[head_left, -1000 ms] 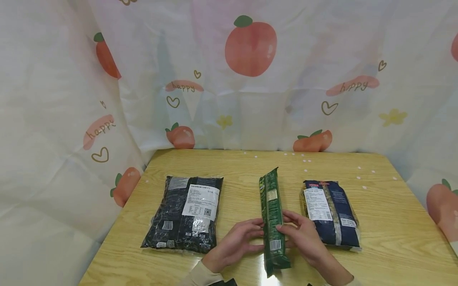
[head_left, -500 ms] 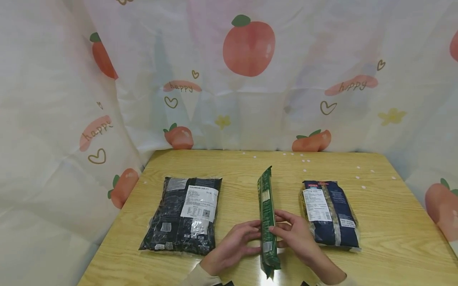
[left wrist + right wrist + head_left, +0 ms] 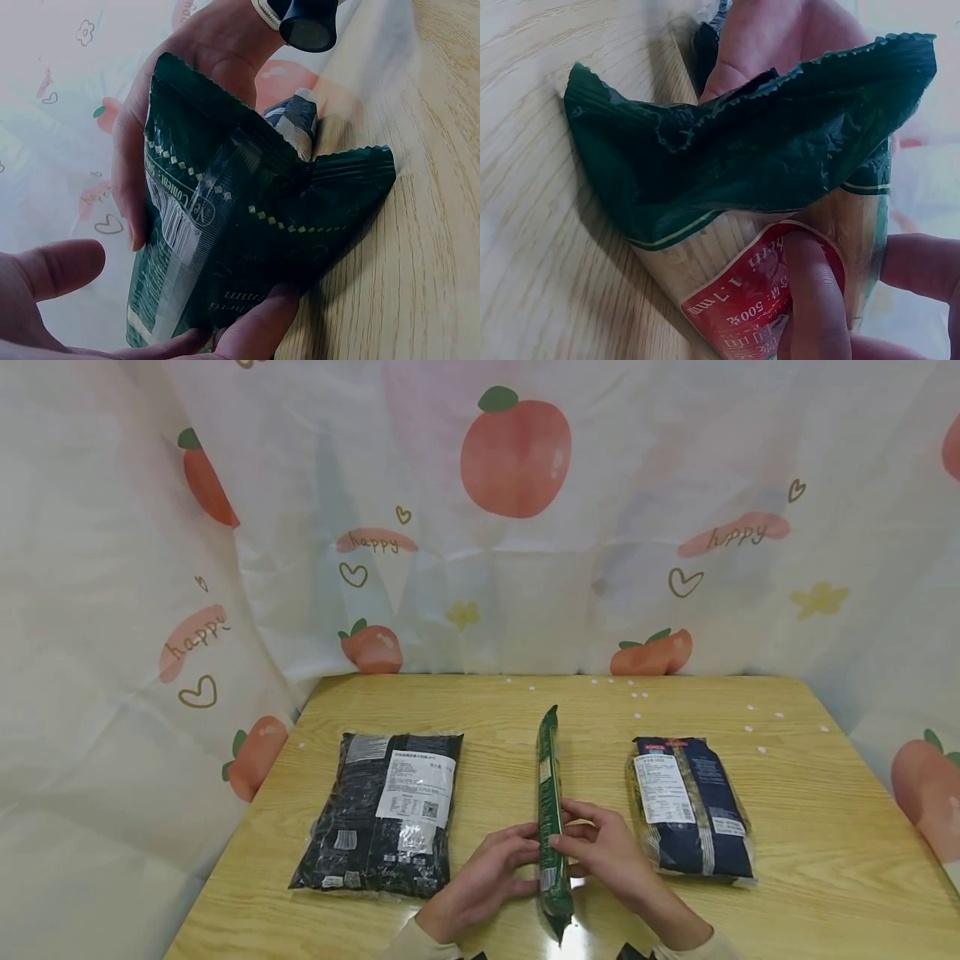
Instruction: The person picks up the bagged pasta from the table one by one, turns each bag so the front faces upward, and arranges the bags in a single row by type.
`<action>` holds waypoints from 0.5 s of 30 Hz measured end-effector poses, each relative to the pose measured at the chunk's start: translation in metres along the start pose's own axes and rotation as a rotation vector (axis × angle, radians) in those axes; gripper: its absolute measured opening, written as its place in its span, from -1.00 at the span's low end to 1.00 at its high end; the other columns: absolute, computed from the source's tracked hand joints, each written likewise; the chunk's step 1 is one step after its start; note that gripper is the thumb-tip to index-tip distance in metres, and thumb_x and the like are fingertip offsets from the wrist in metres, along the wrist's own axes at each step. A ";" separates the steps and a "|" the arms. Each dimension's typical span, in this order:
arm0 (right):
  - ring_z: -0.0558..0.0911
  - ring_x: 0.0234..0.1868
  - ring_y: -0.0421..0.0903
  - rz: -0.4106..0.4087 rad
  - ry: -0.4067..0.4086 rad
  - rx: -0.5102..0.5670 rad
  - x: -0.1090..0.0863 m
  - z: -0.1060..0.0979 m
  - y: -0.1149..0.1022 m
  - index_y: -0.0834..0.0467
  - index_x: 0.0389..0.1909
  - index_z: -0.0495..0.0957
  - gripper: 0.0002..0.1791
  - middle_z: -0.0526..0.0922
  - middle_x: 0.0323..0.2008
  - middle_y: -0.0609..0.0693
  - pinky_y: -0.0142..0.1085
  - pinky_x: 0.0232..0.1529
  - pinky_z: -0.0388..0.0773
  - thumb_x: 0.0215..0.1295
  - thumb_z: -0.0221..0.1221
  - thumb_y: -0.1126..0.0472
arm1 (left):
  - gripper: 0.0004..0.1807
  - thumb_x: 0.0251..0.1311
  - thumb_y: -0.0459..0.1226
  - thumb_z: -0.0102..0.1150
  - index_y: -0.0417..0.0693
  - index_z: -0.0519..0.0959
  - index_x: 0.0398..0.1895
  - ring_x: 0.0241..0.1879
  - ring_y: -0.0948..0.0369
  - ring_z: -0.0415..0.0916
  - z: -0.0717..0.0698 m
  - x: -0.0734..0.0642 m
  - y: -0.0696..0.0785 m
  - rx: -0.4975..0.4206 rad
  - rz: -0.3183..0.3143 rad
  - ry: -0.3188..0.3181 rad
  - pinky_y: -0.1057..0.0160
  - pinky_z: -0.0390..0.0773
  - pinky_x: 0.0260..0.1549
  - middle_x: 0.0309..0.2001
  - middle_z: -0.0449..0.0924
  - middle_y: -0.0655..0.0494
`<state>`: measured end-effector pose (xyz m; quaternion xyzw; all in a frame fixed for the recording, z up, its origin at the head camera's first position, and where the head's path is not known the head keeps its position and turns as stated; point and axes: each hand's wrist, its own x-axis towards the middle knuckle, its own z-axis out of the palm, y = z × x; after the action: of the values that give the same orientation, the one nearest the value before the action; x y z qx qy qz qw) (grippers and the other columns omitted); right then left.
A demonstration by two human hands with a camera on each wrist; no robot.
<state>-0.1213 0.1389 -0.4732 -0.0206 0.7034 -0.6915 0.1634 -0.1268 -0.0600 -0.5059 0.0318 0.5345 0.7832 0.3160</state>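
A green packet of spaghetti (image 3: 551, 810) stands on its long narrow side on the table, between both hands. My right hand (image 3: 611, 860) grips it from the right, thumb on the upper edge and fingers on the face; in the right wrist view, pale strands and a red label (image 3: 754, 300) show there. From the left, my left hand (image 3: 487, 868) supports the other face with extended fingers (image 3: 259, 322). Its thumb is apart from the packet in the left wrist view. The packet's crimped end (image 3: 214, 97) points toward me.
On the left lies a large black bag (image 3: 360, 818) with a white label. A dark blue pasta bag (image 3: 693, 810) lies right of the hands. The wooden table (image 3: 817, 827) ends at a fruit-printed curtain (image 3: 517, 585) behind and at the sides.
The spaghetti packet has turned from tilted, with its printed back showing, to upright on its narrow side. It and both hands have shifted slightly left.
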 end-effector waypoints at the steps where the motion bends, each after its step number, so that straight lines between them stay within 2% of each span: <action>1: 0.72 -0.06 -0.12 0.005 0.000 0.000 0.000 0.001 -0.001 0.47 0.52 0.15 -0.21 0.52 0.11 0.34 -0.09 -0.25 0.81 0.35 0.26 0.36 | -0.37 0.40 -0.25 -0.01 -0.36 0.27 0.48 0.17 0.16 0.53 0.000 0.000 0.000 0.002 0.000 0.001 -0.22 0.54 0.30 0.24 0.56 -0.09; 4: 0.72 -0.08 -0.10 0.005 -0.003 -0.014 0.001 0.002 -0.001 0.47 0.51 0.15 -0.20 0.51 0.12 0.35 -0.11 -0.27 0.81 0.34 0.27 0.35 | -0.37 0.40 -0.24 0.00 -0.36 0.27 0.48 0.15 0.15 0.52 0.000 0.000 0.001 0.002 0.001 -0.001 -0.22 0.54 0.29 0.23 0.56 -0.08; 10: 0.66 0.01 -0.06 -0.022 -0.013 -0.057 0.003 0.004 0.002 0.48 0.51 0.16 -0.20 0.47 0.15 0.34 -0.20 -0.29 0.77 0.34 0.28 0.34 | -0.33 0.42 -0.21 0.03 -0.37 0.22 0.50 0.20 0.13 0.51 0.000 -0.002 0.001 0.012 0.003 -0.008 -0.25 0.53 0.29 0.29 0.52 -0.13; 15: 0.64 0.00 -0.04 -0.045 -0.006 -0.086 0.004 0.006 0.002 0.50 0.48 0.21 -0.21 0.49 0.13 0.35 -0.29 -0.28 0.74 0.31 0.30 0.33 | -0.34 0.42 -0.16 0.07 -0.32 0.28 0.49 0.23 0.11 0.48 0.002 -0.001 0.003 0.023 0.000 -0.022 -0.26 0.53 0.28 0.32 0.53 -0.10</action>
<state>-0.1236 0.1325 -0.4762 -0.0454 0.7312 -0.6641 0.1491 -0.1267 -0.0598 -0.5027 0.0440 0.5401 0.7767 0.3212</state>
